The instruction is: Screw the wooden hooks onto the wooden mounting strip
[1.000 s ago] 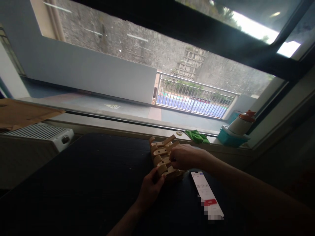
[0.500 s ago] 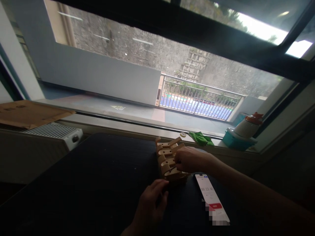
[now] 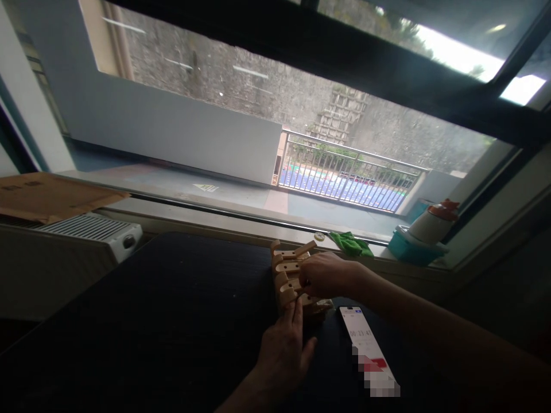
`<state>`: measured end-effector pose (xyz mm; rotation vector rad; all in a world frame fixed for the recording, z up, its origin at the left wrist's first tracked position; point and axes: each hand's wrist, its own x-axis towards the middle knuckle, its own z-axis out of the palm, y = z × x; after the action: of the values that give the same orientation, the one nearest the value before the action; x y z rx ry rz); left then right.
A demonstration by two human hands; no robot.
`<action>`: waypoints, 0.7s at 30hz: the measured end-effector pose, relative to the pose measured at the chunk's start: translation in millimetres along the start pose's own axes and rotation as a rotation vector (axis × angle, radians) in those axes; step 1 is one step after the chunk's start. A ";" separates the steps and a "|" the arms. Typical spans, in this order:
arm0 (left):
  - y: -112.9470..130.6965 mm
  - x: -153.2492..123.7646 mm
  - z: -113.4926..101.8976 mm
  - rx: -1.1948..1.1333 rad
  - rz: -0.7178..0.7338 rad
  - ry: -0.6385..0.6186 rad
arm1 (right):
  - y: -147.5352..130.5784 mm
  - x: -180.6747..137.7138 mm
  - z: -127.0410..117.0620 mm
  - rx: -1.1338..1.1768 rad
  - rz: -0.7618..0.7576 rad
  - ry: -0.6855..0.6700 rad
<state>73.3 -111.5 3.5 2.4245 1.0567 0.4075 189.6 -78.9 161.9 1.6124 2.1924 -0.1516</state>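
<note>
A row of light wooden pieces (image 3: 287, 267) with curved ends and dark round holes sits near the far edge of the black table. My right hand (image 3: 325, 274) is closed over the right side of the row, its fingers bent down. Whatever it grips is hidden by the fingers. Coming from below, my left hand (image 3: 286, 341) reaches up with fingers stretched out, the fingertips touching the nearest wooden piece and the thumb apart. Clear plastic wrapping (image 3: 325, 306) shows at the near right end of the row.
Right of the row, a phone (image 3: 365, 338) showing a running timer lies on the black table (image 3: 150, 321). A green cloth (image 3: 352, 244), a tape roll (image 3: 319, 236) and a teal box (image 3: 413, 246) with a white bottle (image 3: 433, 222) line the windowsill. At left, a brown envelope (image 3: 55, 195) rests over the radiator (image 3: 92, 232).
My left hand has moved up and right, its fingers straightening onto the nearest wooden piece. My right hand has shifted slightly left, still closed over the row.
</note>
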 end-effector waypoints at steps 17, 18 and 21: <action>-6.8 -0.8 8.7 0.062 0.010 0.031 | -4.0 -1.7 -3.5 -0.051 0.000 0.000; -7.4 -0.8 9.7 0.063 0.010 0.035 | -4.4 -2.1 -4.1 -0.052 -0.005 0.007; -8.2 -1.4 11.7 0.058 0.011 0.041 | -0.5 0.9 -0.8 -0.026 -0.022 0.013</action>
<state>72.6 -111.0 -10.9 2.4841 1.0874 0.4370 188.7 -78.0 162.2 1.5802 2.2134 -0.1190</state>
